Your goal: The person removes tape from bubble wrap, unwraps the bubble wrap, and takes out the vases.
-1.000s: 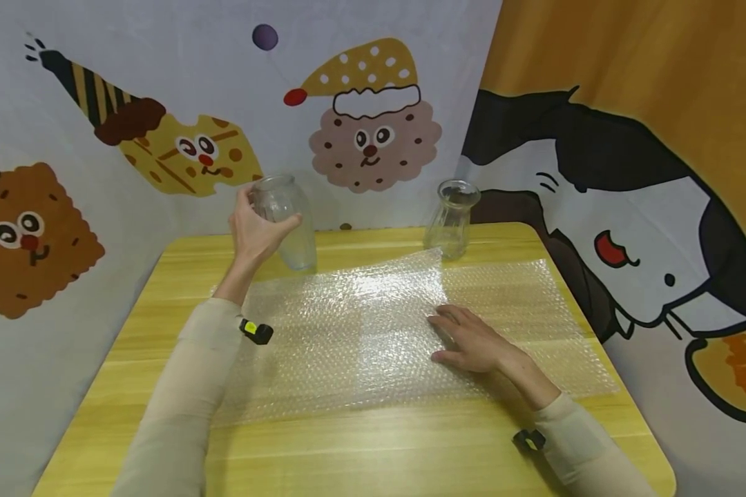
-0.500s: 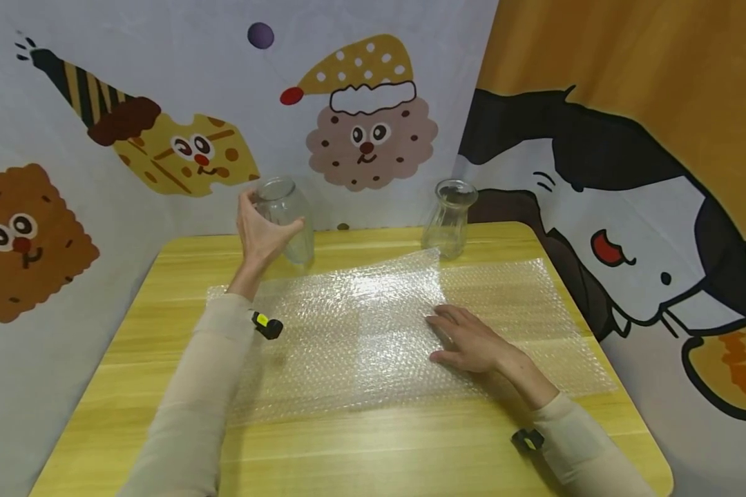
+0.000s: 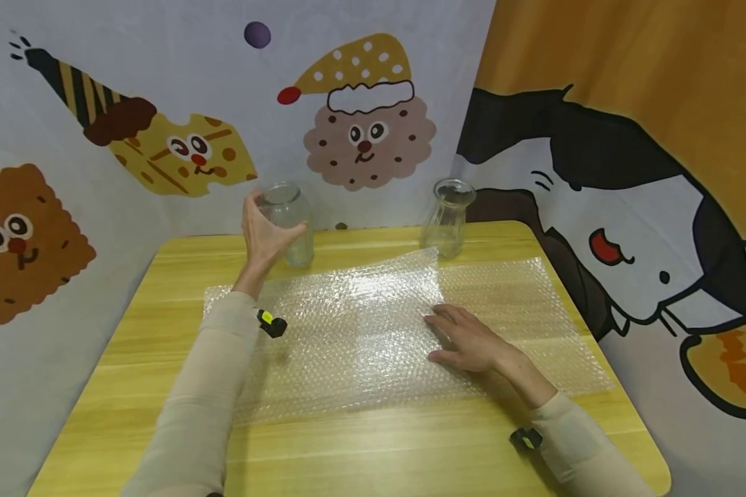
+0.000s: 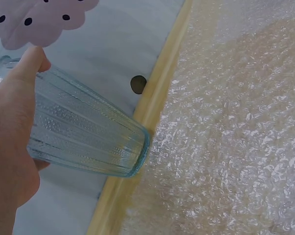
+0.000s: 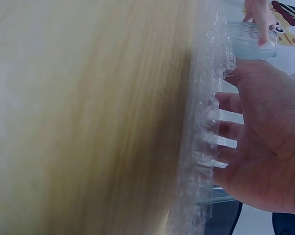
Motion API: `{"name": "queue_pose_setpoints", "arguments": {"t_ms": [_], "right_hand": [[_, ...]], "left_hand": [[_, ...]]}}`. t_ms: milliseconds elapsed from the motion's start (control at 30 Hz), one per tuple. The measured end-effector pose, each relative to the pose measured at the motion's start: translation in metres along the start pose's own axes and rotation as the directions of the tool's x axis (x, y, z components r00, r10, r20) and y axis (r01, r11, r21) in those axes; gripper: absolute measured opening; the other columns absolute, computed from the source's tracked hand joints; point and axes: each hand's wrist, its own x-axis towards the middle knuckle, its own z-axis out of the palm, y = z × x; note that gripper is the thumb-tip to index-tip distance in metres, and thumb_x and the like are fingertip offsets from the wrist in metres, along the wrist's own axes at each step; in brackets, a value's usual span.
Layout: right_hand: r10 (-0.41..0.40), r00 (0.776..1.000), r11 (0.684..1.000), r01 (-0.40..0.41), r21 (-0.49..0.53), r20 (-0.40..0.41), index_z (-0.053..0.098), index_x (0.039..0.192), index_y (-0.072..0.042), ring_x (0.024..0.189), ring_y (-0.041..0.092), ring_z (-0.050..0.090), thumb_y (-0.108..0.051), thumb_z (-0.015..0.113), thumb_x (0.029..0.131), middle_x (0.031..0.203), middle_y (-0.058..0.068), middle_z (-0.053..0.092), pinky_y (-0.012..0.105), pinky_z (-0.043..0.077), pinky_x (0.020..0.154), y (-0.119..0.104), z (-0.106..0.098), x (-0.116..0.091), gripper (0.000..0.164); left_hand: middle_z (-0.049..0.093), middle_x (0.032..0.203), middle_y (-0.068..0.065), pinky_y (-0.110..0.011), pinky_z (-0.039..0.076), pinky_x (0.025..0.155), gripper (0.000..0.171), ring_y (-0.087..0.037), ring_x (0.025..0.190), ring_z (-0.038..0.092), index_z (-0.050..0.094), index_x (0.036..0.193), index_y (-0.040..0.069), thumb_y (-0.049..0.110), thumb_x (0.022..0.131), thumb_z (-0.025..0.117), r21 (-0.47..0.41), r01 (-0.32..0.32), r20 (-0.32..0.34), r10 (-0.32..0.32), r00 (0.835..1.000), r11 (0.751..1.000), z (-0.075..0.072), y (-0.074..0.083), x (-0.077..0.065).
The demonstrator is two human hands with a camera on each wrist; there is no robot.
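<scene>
My left hand (image 3: pixel 265 236) grips a clear ribbed glass jar (image 3: pixel 300 245) at the back left of the table, thumb on the near side and fingers round the far side. In the left wrist view the jar (image 4: pixel 84 129) shows long ribs and a thick base, which overlaps the table's far edge. My right hand (image 3: pixel 470 343) rests on a sheet of bubble wrap (image 3: pixel 323 338) with its fingers spread. In the right wrist view the fingers of that hand (image 5: pixel 272 132) lie along the wrap's top surface.
A second clear glass vase (image 3: pixel 445 224), flared at the rim, stands at the back right just beyond the wrap. Bare wood shows along the front of the table (image 3: pixel 373 455). A cartoon-printed cloth (image 3: pixel 211 55) hangs behind the table.
My left hand has shifted slightly right, and the jar it holds has come lower and more upright. The right hand stays in place on the bubble wrap.
</scene>
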Motion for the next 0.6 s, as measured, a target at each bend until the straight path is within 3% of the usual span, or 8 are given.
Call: {"name": "queue_pose_setpoints", "arguments": {"t_ms": [267, 600], "right_hand": [[-0.007, 1.000, 1.000, 0.007, 0.000, 0.004, 0.055, 0.163, -0.003, 0.159, 0.054, 0.046, -0.046, 0.080, 0.104, 0.173, 0.029, 0.046, 0.073, 0.042, 0.131, -0.0006, -0.0004, -0.0003, 0.076], [0.003, 1.000, 1.000, -0.003, 0.003, 0.001, 0.055, 0.163, -0.003, 0.159, 0.054, 0.046, -0.045, 0.080, 0.104, 0.174, 0.029, 0.045, 0.074, 0.041, 0.131, -0.0008, -0.0008, -0.0005, 0.077]], "left_hand": [[0.053, 0.158, -0.019, -0.052, 0.051, 0.129, 0.107, -0.037, 0.146, 0.056, 0.039, 0.163, 0.008, 0.028, 0.079, 0.102, -0.018, 0.028, -0.003, -0.028, 1.000, 0.999, 0.0019, -0.0080, -0.0028], [0.051, 0.159, -0.019, -0.054, 0.050, 0.130, 0.107, -0.038, 0.147, 0.055, 0.037, 0.164, 0.009, 0.030, 0.081, 0.101, -0.007, 0.018, 0.019, -0.018, 1.000, 1.000, 0.0029, -0.0083, -0.0029]]}}
